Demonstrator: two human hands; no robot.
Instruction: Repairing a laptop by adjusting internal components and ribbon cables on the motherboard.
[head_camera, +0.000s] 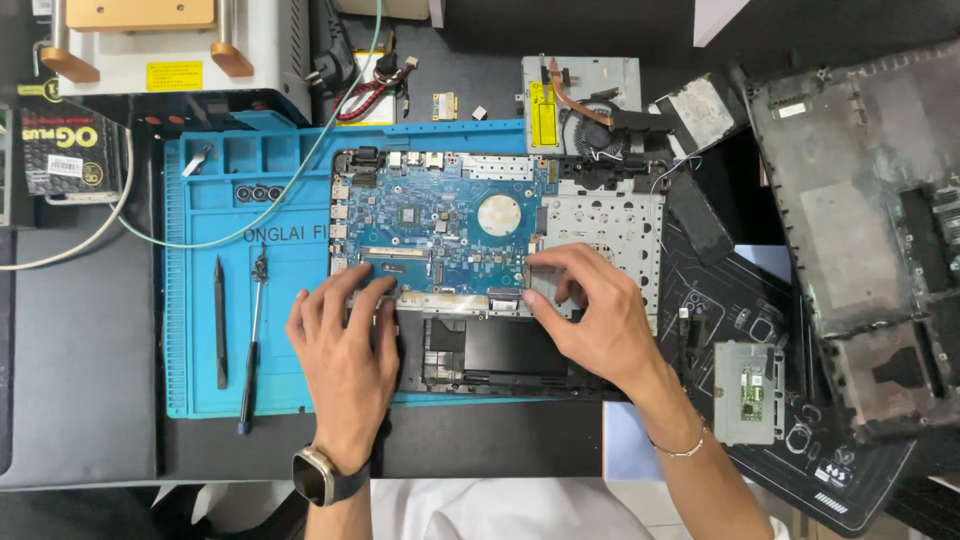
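An opened laptop base lies on a blue repair mat (215, 320), with its blue motherboard (440, 225) exposed at the upper left of the chassis (610, 215). My left hand (345, 345) rests with spread fingers on the motherboard's lower left edge. My right hand (590, 310) pinches at the board's lower right corner with thumb and fingers, touching it next to the perforated metal plate. Neither hand lifts anything clear of the laptop. A watch sits on my left wrist and a thin bracelet on my right.
A black spudger (220, 320) and a screwdriver (252, 345) lie on the mat at left. A cooling fan with heat pipe (600, 125) and a drive sit behind. A laptop bottom cover (870, 230) lies right, and a small touchpad board (745, 390) lies near my right forearm.
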